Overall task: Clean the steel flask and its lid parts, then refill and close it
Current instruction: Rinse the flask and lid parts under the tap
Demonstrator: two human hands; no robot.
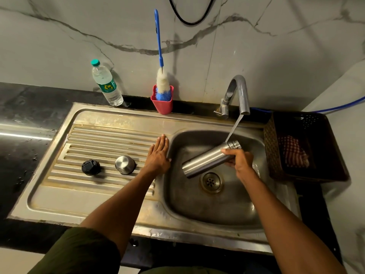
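Observation:
My right hand [240, 162] grips the steel flask [205, 160] near its neck and holds it tilted over the sink basin [207, 204], mouth up toward the tap [240, 93]. Water runs from the tap onto the flask's threaded mouth. My left hand [159, 155] rests flat, fingers straight, on the drainboard [88, 139] at the basin's left rim. On the drainboard lie the black inner lid [91, 167] and the steel cap [125, 164], upside down. A blue-handled bottle brush [161, 76] stands in a red cup [162, 104] behind the sink.
A clear plastic water bottle [106, 84] with a green cap stands on the black counter at the back left. A dark basket [304, 147] holding a checked cloth sits right of the basin. The drain [211, 181] lies below the flask. A marble wall rises behind.

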